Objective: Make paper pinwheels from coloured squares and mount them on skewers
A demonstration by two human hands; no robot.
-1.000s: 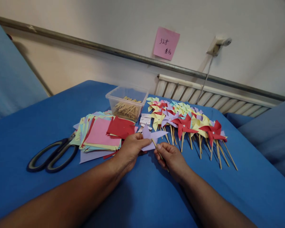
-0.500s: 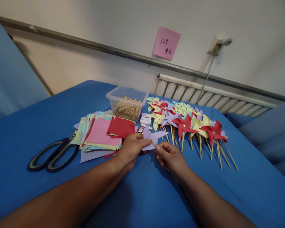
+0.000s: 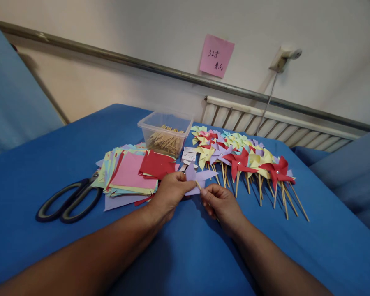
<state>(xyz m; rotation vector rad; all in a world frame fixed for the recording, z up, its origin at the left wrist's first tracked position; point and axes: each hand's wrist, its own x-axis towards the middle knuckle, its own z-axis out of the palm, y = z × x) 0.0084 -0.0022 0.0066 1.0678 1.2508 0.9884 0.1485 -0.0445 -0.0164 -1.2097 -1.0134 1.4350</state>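
My left hand (image 3: 172, 190) pinches a purple paper pinwheel (image 3: 208, 174) by its near side, the thumb lying on the paper. A thin wooden stick (image 3: 198, 185) lies against the pinwheel's middle. My right hand (image 3: 219, 202) is closed around that stick, thumb and forefinger just below the paper. The join between stick and paper is partly covered by my left thumb. Left of my hands is a stack of coloured paper squares (image 3: 132, 170), with a red sheet (image 3: 157, 163) on top. Finished-looking pinwheels (image 3: 239, 163) on sticks lie in rows to the right.
A clear plastic box (image 3: 143, 129) of wooden sticks (image 3: 166, 140) stands behind the paper. Small white boxes (image 3: 189, 155) sit beside it. Large dark-handled scissors (image 3: 69, 201) lie at the left on the blue cloth (image 3: 185, 255). A radiator (image 3: 234, 117) is at the wall.
My hands have barely moved. The stick lies at a slightly different angle against the purple pinwheel, and the right fingers have shifted a little.
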